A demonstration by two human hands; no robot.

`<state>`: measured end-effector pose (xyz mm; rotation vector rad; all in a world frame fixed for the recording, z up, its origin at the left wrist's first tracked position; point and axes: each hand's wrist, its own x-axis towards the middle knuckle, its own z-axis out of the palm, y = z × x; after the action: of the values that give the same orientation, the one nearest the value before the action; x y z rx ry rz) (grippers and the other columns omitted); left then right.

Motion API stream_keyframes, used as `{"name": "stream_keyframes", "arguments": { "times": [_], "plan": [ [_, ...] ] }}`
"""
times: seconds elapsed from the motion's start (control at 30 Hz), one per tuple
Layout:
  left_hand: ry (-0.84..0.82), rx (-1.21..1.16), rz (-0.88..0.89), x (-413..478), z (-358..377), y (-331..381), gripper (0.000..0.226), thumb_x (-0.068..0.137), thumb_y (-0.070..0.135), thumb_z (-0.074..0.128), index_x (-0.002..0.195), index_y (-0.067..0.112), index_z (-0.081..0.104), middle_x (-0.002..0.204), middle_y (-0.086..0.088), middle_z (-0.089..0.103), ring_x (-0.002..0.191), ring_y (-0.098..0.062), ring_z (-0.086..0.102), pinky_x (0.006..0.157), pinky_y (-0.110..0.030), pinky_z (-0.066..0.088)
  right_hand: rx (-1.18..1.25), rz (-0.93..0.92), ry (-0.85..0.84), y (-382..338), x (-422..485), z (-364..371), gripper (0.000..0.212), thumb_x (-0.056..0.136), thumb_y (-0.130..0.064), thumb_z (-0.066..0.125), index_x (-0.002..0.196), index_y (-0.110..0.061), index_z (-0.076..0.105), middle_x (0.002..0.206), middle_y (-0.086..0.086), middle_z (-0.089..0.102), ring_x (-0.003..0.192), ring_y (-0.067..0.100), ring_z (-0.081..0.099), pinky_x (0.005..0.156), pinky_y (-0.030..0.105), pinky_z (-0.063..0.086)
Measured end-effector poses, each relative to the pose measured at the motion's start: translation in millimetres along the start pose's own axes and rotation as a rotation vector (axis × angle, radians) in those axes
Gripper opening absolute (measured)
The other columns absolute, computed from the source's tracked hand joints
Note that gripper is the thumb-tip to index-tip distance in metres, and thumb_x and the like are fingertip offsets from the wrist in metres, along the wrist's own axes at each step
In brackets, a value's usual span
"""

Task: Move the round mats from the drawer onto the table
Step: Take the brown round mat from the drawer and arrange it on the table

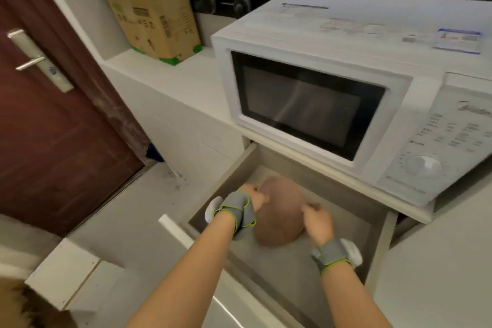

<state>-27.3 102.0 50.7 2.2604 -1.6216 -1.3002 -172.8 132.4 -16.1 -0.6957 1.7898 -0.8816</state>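
Brown round mats (282, 210) lie in the open grey drawer (378, 250), overlapping; the picture is blurred, so I cannot tell how many. My left hand (253, 197) grips the mats' left edge with closed fingers. My right hand (318, 218) pinches their right edge. Both wrists wear grey straps with white sensors. The white counter (191, 82) runs above the drawer.
A white microwave (346, 88) stands on the counter directly over the drawer. A cardboard box (154, 16) sits at the counter's back left. A brown door (53, 114) with a metal handle is at the left. A white box (61, 271) lies on the floor.
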Motion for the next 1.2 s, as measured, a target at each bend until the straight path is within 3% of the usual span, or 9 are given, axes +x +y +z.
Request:
{"name": "stream_keyframes", "arguments": {
  "times": [0.07, 0.17, 0.3, 0.57, 0.67, 0.8, 0.93, 1.07, 1.2],
  "plan": [
    [0.07, -0.234, 0.063, -25, -26, -15, 0.042, 0.087, 0.024, 0.06, 0.121, 0.001, 0.058, 0.118, -0.015, 0.064, 0.105, -0.026, 0.062, 0.088, -0.033, 0.049, 0.153, -0.105, -0.004, -23, -22, 10, 0.012, 0.085, -0.007, 0.05, 0.082, -0.01, 0.061, 0.103, 0.023, 0.065, 0.097, 0.037, 0.061, 0.081, 0.044, 0.046],
    [0.277, -0.518, 0.108, -84, -74, -69, 0.015, 0.089, 0.02, 0.058, 0.1, 0.012, 0.063, 0.097, -0.009, 0.061, 0.085, -0.02, 0.059, 0.079, -0.035, 0.053, 0.227, -0.302, -0.111, -61, -83, 43, 0.008, 0.089, -0.008, 0.046, 0.089, -0.013, 0.053, 0.092, 0.009, 0.058, 0.085, 0.022, 0.051, 0.063, 0.03, 0.04],
    [0.596, -0.856, -0.038, -209, -128, -210, 0.034, 0.094, 0.015, 0.05, 0.128, 0.013, 0.048, 0.087, -0.003, 0.056, 0.052, -0.006, 0.053, 0.041, -0.014, 0.043, 0.197, -0.493, -0.491, -68, -227, 138, 0.016, 0.088, -0.007, 0.046, 0.1, -0.012, 0.055, 0.083, -0.001, 0.057, 0.081, 0.017, 0.051, 0.064, 0.027, 0.041],
    [1.099, -1.047, -0.42, -487, -87, -490, 0.051, 0.089, 0.003, 0.053, 0.138, 0.008, 0.041, 0.126, -0.018, 0.058, 0.099, -0.029, 0.061, 0.074, -0.032, 0.051, -0.062, -0.478, -1.146, 96, -531, 286, 0.019, 0.089, -0.006, 0.05, 0.106, -0.009, 0.059, 0.097, 0.009, 0.061, 0.09, 0.02, 0.054, 0.072, 0.028, 0.043],
    [1.312, -1.156, -0.562, -592, -44, -570, 0.052, 0.088, 0.001, 0.054, 0.138, 0.005, 0.04, 0.119, -0.017, 0.057, 0.09, -0.024, 0.057, 0.069, -0.022, 0.051, -0.193, -0.43, -1.441, 158, -647, 304, 0.017, 0.094, -0.015, 0.048, 0.109, -0.017, 0.055, 0.093, -0.006, 0.059, 0.083, 0.01, 0.056, 0.066, 0.023, 0.047],
    [1.557, -1.31, -0.701, -713, 24, -639, 0.049, 0.087, 0.002, 0.053, 0.135, 0.01, 0.044, 0.103, -0.011, 0.058, 0.071, -0.019, 0.058, 0.055, -0.022, 0.051, -0.397, -0.286, -1.719, 239, -777, 314, 0.021, 0.094, -0.016, 0.047, 0.114, -0.016, 0.053, 0.106, 0.002, 0.06, 0.099, 0.025, 0.059, 0.09, 0.045, 0.051],
    [1.773, -1.383, -0.847, -796, 77, -674, 0.049, 0.088, 0.007, 0.053, 0.135, 0.015, 0.043, 0.116, -0.01, 0.059, 0.079, -0.023, 0.063, 0.053, -0.013, 0.051, -0.472, -0.218, -1.868, 311, -874, 318, 0.016, 0.092, -0.007, 0.047, 0.107, -0.009, 0.054, 0.113, 0.018, 0.06, 0.089, 0.026, 0.056, 0.076, 0.038, 0.049],
    [1.93, -1.455, -0.99, -875, 124, -737, 0.052, 0.089, 0.007, 0.052, 0.139, 0.013, 0.04, 0.132, -0.018, 0.054, 0.095, -0.032, 0.061, 0.08, -0.04, 0.057, -0.654, -0.091, -2.036, 395, -980, 333, 0.03, 0.091, -0.008, 0.049, 0.119, -0.002, 0.055, 0.115, 0.019, 0.06, 0.097, 0.029, 0.057, 0.074, 0.037, 0.051],
    [1.963, -1.399, -1.102, -924, 130, -811, 0.059, 0.088, 0.007, 0.055, 0.143, 0.016, 0.036, 0.138, -0.015, 0.049, 0.096, -0.029, 0.059, 0.079, -0.035, 0.055, -0.709, -0.054, -2.118, 453, -1066, 370, 0.033, 0.089, -0.007, 0.052, 0.121, 0.001, 0.052, 0.11, 0.018, 0.06, 0.089, 0.028, 0.058, 0.07, 0.035, 0.051]
  ]
}}
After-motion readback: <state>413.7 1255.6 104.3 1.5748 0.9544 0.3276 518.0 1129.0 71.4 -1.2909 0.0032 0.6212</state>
